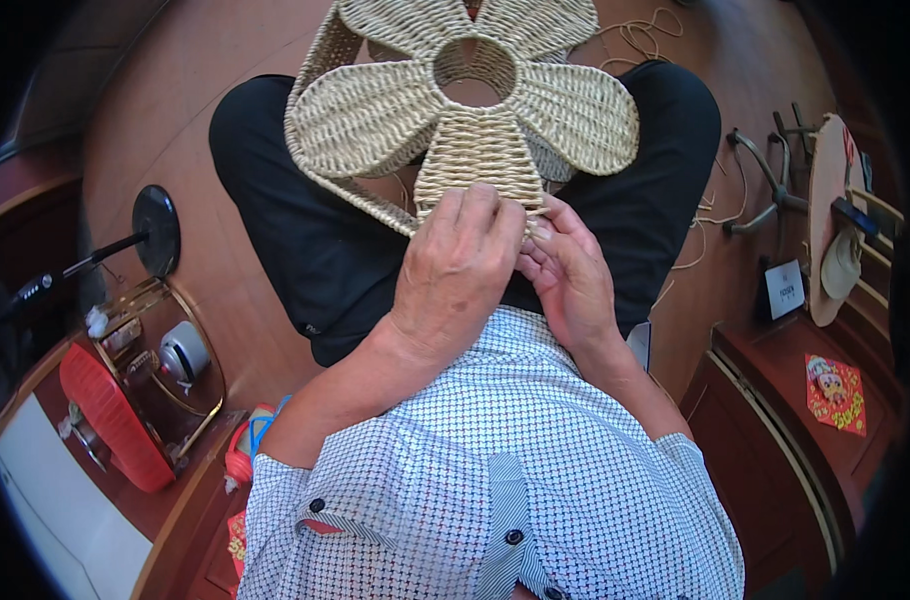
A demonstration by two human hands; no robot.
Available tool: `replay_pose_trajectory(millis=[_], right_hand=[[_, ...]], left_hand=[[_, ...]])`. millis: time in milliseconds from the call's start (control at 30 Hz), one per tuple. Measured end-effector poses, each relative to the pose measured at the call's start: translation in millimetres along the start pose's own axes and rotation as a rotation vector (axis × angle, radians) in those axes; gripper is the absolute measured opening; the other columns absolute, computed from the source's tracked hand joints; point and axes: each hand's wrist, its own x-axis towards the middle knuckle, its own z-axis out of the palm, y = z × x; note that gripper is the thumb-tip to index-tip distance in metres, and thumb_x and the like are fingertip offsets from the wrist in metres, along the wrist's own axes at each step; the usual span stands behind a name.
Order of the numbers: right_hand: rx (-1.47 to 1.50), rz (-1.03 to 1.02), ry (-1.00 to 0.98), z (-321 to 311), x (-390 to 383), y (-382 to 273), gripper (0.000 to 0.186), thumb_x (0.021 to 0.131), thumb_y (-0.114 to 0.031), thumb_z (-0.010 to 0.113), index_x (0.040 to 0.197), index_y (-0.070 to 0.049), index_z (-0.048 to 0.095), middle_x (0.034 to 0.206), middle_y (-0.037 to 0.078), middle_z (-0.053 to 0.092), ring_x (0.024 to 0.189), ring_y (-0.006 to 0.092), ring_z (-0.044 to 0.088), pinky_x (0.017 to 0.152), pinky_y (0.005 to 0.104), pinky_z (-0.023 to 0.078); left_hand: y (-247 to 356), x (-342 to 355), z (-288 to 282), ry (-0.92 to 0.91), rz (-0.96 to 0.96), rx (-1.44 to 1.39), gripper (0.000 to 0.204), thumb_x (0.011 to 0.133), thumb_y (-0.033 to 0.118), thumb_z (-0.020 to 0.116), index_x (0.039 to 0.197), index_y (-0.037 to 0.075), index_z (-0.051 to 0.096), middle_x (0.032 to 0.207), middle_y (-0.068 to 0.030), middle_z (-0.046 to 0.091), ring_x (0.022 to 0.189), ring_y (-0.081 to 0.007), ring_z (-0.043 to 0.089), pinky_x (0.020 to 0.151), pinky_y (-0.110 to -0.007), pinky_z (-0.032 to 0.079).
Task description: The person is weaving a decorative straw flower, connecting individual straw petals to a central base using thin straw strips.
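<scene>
At the lap's far edge [250, 125], woven flower [415, 95] lies ahead, near petal [480, 160] pointing lengthwise at left hand [460, 255] curled over its end, right hand [575, 280] pinched narrow alongside.

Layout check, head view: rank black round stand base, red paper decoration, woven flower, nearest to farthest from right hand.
1. Woven flower: touching the right hand.
2. Red paper decoration: right side, lower.
3. Black round stand base: far left.
</scene>
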Motion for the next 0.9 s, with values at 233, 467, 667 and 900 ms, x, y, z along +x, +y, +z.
replay_pose_trajectory(millis=[233, 467, 667, 900], right_hand=[[0.007, -0.012, 0.020, -4, -5, 1, 0.045, 0.106, -0.010, 0.054, 0.148, 0.004, 0.048, 0.133, 0.013, 0.067, 0.113, 0.0157, 0.069, 0.098, 0.0335, 0.058], [0.014, -0.046, 0.026, -3, -4, 1, 0.042, 0.106, -0.010, 0.056, 0.146, 0.004, 0.051, 0.131, 0.012, 0.068, 0.111, 0.0147, 0.069, 0.097, 0.0317, 0.058], [-0.062, 0.014, 0.034, -7, -2, 9, 0.034, 0.108, -0.010, 0.062, 0.140, 0.001, 0.057, 0.126, 0.008, 0.070, 0.111, 0.0137, 0.069, 0.096, 0.0314, 0.059], [-0.119, -0.072, 0.018, -9, -2, 17, 0.033, 0.108, -0.013, 0.068, 0.137, 0.001, 0.059, 0.123, 0.007, 0.070, 0.109, 0.0129, 0.069, 0.094, 0.0301, 0.060]], left_hand=[[-6, 15, -12, -0.123, 0.054, -0.073, 0.023, 0.085, 0.000, 0.068, 0.107, 0.004, 0.067, 0.104, -0.0106, 0.060, 0.100, -0.0302, 0.066, 0.082, -0.043, 0.057], [-9, 21, -15, -0.185, 0.121, -0.042, 0.012, 0.085, 0.006, 0.070, 0.095, 0.001, 0.066, 0.103, -0.0110, 0.056, 0.099, -0.0282, 0.064, 0.082, -0.041, 0.058], [-6, 26, -21, -0.233, 0.182, 0.004, 0.015, 0.088, 0.012, 0.069, 0.099, 0.001, 0.068, 0.103, -0.0103, 0.056, 0.099, -0.0265, 0.063, 0.083, -0.041, 0.057], [0, 31, -20, -0.278, 0.212, 0.067, 0.015, 0.087, 0.010, 0.068, 0.100, 0.001, 0.067, 0.103, -0.0113, 0.057, 0.098, -0.0286, 0.062, 0.084, -0.043, 0.054]])
